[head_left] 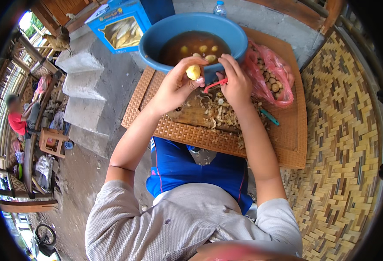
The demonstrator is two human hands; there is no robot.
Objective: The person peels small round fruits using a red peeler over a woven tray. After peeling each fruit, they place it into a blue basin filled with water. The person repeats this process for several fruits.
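Between the fingers of my left hand (178, 82) is a small peeled potato (193, 72), pale yellow and smooth. My right hand (236, 81) grips a red peeler (215, 85), its head pointing toward the left hand. Both hands are raised over the near rim of a blue basin (150, 61). Several peeled potatoes (210, 58) float in the basin's brown water. Below the hands, peelings (222, 115) lie heaped on the woven table (174, 131). To the right, a pink plastic bag (283, 100) holds unpeeled potatoes (273, 82).
A teal-handled tool (269, 117) lies beside the peelings. Behind the basin are a blue box (113, 26) and a plastic bottle (219, 8). A woven bamboo wall (344, 130) stands at right, concrete steps (84, 91) at left. A person in red (18, 119) sits far left.
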